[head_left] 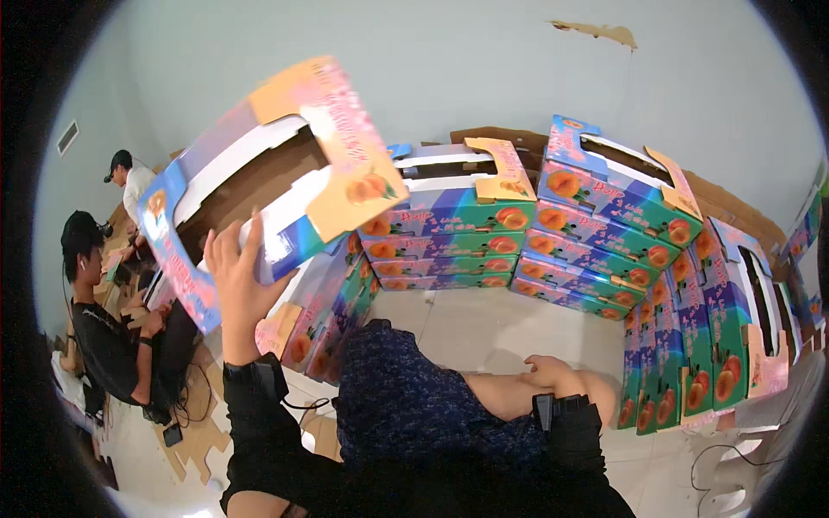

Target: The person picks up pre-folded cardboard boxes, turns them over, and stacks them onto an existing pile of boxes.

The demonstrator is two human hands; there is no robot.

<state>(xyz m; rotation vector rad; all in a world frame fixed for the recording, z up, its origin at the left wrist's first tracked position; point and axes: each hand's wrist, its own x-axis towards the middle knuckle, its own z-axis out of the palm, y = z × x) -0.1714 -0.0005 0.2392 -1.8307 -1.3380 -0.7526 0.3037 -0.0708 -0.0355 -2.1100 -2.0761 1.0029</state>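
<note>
My left hand (237,268) grips the near edge of a cardboard fruit carton (367,177), its fingers reaching over the rim of the opening on top. The carton is held up and tilted, printed in orange, pink and blue with peaches, and its brown inside shows through the opening. On my bare knee lies my right hand (555,376), holding nothing, with its fingers loosely apart. Just below the held carton, a stack of similar cartons (315,332) stands partly hidden by it.
More peach cartons stand stacked ahead (449,211), at the front right (596,203) and along my right side (721,319). Two people sit at the left, one in black (108,337), one in white (136,186). Cardboard pieces (194,427) and a phone (173,434) lie on the floor there.
</note>
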